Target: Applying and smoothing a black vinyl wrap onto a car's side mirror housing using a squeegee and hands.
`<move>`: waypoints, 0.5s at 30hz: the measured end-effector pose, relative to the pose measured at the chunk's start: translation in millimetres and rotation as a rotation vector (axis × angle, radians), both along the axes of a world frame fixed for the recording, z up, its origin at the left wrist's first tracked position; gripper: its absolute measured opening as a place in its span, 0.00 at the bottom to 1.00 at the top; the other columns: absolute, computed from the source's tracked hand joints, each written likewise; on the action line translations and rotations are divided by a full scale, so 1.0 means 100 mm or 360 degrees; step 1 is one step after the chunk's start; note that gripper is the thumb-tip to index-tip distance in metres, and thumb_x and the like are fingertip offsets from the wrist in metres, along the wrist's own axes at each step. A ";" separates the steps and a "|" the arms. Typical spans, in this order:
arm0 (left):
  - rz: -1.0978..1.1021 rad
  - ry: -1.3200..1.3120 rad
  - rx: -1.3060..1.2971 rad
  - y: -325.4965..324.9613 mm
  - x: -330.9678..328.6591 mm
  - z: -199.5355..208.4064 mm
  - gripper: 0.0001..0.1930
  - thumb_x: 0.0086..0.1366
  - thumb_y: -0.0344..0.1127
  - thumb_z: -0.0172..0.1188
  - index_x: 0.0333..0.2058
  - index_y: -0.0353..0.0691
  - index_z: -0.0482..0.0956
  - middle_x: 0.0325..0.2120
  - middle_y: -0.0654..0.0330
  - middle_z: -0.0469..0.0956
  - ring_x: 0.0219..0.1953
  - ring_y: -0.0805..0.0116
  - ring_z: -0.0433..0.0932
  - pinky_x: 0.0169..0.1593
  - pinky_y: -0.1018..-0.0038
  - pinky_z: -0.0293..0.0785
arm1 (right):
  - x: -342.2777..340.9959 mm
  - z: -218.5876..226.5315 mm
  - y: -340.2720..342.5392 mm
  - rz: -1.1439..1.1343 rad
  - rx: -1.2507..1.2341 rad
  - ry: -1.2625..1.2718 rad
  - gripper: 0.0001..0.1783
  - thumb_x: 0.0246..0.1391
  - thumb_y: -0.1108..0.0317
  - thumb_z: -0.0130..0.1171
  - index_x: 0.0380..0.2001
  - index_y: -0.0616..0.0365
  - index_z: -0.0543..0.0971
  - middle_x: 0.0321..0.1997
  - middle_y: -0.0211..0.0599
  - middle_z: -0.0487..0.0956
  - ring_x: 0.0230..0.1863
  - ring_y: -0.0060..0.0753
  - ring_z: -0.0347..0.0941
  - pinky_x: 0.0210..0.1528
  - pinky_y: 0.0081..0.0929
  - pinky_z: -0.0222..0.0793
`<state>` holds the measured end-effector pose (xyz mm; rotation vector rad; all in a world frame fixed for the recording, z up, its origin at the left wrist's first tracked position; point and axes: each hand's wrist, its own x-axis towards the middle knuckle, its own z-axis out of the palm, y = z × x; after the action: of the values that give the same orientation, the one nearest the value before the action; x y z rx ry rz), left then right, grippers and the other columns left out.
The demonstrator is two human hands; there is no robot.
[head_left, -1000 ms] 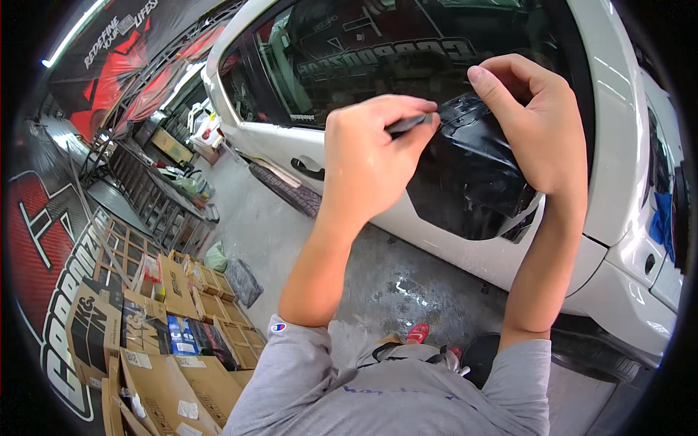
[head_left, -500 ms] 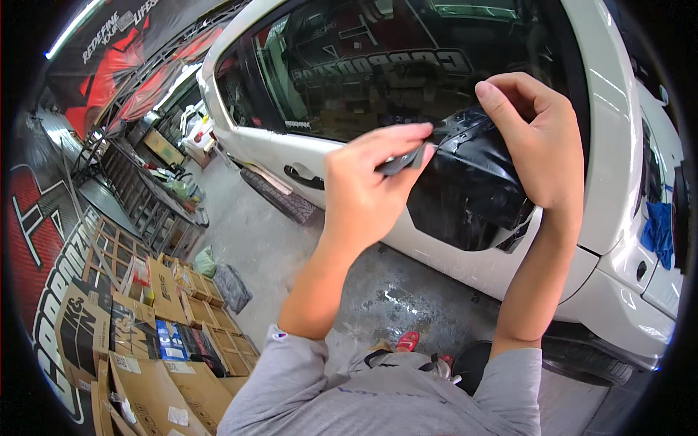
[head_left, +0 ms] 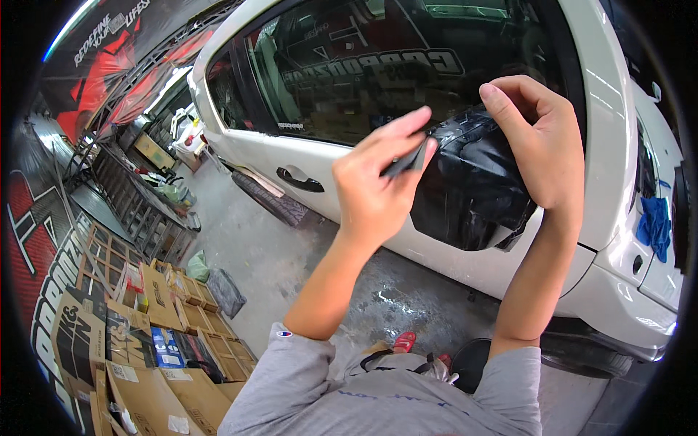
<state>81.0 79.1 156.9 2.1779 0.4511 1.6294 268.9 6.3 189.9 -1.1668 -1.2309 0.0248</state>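
Observation:
A glossy black film (head_left: 476, 163) covers the car's side mirror, with creases along its top and far edge. My left hand (head_left: 374, 192) is at the mirror's left side, holding a small dark flat tool (head_left: 406, 161), apparently a squeegee, between thumb and fingers. Its index finger stretches out past the tool, close to the film's upper left edge. My right hand (head_left: 544, 149) bends over the mirror's right side from above. Its thumb points up-left and its fingers curl down at the film; their tips are partly hidden.
The white car (head_left: 582, 276) fills the right side, its dark window (head_left: 378, 73) behind the mirror and a black door handle (head_left: 299, 179) to the left. Cardboard boxes (head_left: 138, 389) are stacked at lower left. A blue cloth (head_left: 654, 227) hangs on the car's front.
My left hand has shifted slightly right, its fingers spreading a little more around the tool. The film looks more creased on top. My right hand keeps nearly the same place.

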 end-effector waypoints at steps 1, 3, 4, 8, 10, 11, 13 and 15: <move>0.0029 -0.0081 0.0156 0.01 -0.06 -0.14 0.06 0.61 0.22 0.71 0.37 0.27 0.86 0.46 0.45 0.86 0.49 0.60 0.85 0.54 0.71 0.78 | -0.01 0.01 0.00 0.0001 0.0007 0.0006 0.17 0.61 0.59 0.65 0.36 0.67 0.84 0.27 0.37 0.83 0.31 0.24 0.78 0.40 0.24 0.73; 0.0089 -0.0195 0.0275 -0.04 -0.11 -0.26 0.07 0.62 0.24 0.70 0.38 0.27 0.87 0.45 0.48 0.86 0.47 0.62 0.85 0.52 0.74 0.78 | -0.04 0.02 0.01 0.0033 -0.0025 -0.0003 0.18 0.61 0.59 0.64 0.36 0.67 0.84 0.27 0.37 0.83 0.31 0.24 0.78 0.40 0.24 0.73; 0.0085 -0.0191 0.0276 -0.01 -0.11 -0.19 0.07 0.62 0.24 0.70 0.38 0.27 0.87 0.45 0.48 0.86 0.47 0.62 0.85 0.52 0.74 0.78 | -0.03 0.01 0.02 0.0031 -0.0024 0.0002 0.18 0.61 0.59 0.64 0.36 0.67 0.84 0.27 0.37 0.83 0.31 0.24 0.78 0.40 0.24 0.73; 0.0012 0.0089 0.0071 0.02 -0.05 0.06 0.06 0.60 0.21 0.71 0.36 0.26 0.86 0.45 0.47 0.86 0.47 0.62 0.86 0.55 0.70 0.78 | 0.00 0.00 0.00 -0.0021 -0.0009 -0.0027 0.18 0.61 0.59 0.64 0.36 0.68 0.84 0.27 0.37 0.83 0.31 0.23 0.78 0.39 0.24 0.72; 0.0057 -0.0048 0.0270 0.03 -0.11 -0.13 0.07 0.61 0.24 0.71 0.37 0.27 0.87 0.43 0.50 0.87 0.45 0.66 0.86 0.52 0.74 0.78 | -0.01 0.00 0.01 0.0009 0.0034 -0.0002 0.18 0.61 0.59 0.64 0.35 0.68 0.84 0.27 0.37 0.83 0.31 0.23 0.78 0.39 0.24 0.72; -0.0023 -0.0171 0.0180 0.05 -0.13 -0.20 0.07 0.62 0.25 0.70 0.38 0.29 0.87 0.41 0.53 0.88 0.42 0.69 0.85 0.49 0.75 0.78 | -0.03 0.01 0.02 0.0004 0.0045 0.0005 0.18 0.61 0.59 0.64 0.35 0.68 0.84 0.27 0.37 0.83 0.31 0.23 0.78 0.39 0.24 0.72; -0.0014 0.0001 0.0141 0.05 -0.05 0.08 0.07 0.62 0.25 0.71 0.38 0.29 0.87 0.42 0.54 0.88 0.42 0.69 0.85 0.49 0.75 0.78 | -0.04 0.00 0.05 0.0031 0.0002 -0.0019 0.18 0.61 0.59 0.65 0.35 0.68 0.84 0.27 0.37 0.83 0.30 0.23 0.77 0.39 0.24 0.72; -0.0050 0.0327 0.0058 0.12 0.05 0.31 0.07 0.62 0.26 0.71 0.39 0.30 0.87 0.41 0.55 0.88 0.41 0.71 0.85 0.49 0.75 0.78 | -0.01 -0.01 0.02 0.0032 -0.0003 0.0005 0.18 0.60 0.59 0.65 0.35 0.68 0.84 0.27 0.37 0.83 0.30 0.23 0.77 0.38 0.24 0.72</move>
<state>85.6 91.5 188.3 2.3787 0.4457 1.4142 267.7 8.4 188.8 -1.1559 -1.2398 0.0429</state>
